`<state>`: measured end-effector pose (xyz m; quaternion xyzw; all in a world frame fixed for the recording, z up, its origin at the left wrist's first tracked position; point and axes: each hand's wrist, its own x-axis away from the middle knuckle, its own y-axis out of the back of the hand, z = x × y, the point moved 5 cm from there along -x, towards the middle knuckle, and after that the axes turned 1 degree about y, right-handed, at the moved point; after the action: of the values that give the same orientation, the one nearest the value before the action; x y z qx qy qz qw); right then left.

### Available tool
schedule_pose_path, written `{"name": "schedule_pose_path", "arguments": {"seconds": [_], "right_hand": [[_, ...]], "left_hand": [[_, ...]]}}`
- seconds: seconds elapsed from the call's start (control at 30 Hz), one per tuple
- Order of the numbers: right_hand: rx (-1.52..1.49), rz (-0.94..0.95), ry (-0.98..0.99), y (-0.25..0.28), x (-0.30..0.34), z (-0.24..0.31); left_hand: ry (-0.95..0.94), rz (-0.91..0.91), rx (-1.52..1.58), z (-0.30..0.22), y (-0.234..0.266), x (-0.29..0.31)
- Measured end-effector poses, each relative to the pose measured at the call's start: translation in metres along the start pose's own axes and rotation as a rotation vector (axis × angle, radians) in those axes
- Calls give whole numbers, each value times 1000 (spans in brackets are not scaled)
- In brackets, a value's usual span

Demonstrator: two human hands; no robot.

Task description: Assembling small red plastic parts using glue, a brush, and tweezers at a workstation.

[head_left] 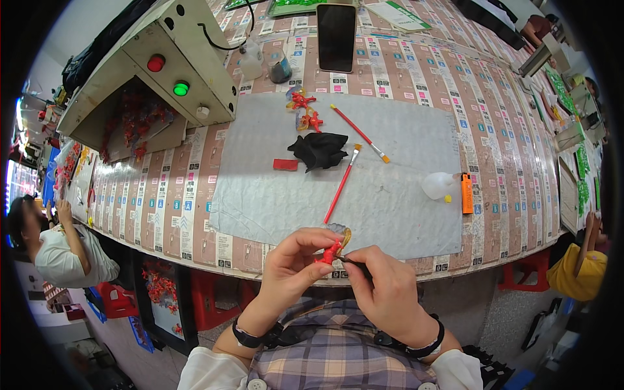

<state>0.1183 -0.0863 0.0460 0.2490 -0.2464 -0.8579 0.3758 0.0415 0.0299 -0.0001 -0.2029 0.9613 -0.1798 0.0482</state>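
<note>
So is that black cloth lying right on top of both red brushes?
No, the black cloth lies on the grey mat between the two red brushes, apart from both.

Left hand (296,263) pinches red figurine (329,253) — right hand (383,292) applies dark tool (354,263).

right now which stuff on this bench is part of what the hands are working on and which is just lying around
In use: small red figure pinched in left hand; dark thin tool in right hand.

Lying about: two red-handled brushes, black cloth, phone, orange lighter, finished red figures.
</note>
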Motion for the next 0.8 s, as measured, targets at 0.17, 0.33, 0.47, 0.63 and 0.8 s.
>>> {"name": "schedule_pose_path", "arguments": {"seconds": [0.17, 0.33, 0.47, 0.63, 0.8], "right_hand": [[-18, -5, -7, 0, -1, 0], [-63, 6, -28, 0, -1, -2], [-146, 58, -87, 0, -3, -5], [-349, 203, -224, -5, -1, -17], [-811, 420, -592, -12, 2, -29]], "left_hand": [[-9, -11, -13, -1, 0, 0], [-8, -15, -9, -1, -1, 0], [20, -20, -19, -1, 0, 1], [47, 8, -57, -1, 3, 3], [10, 78, -30, -2, 2, 3]]}}
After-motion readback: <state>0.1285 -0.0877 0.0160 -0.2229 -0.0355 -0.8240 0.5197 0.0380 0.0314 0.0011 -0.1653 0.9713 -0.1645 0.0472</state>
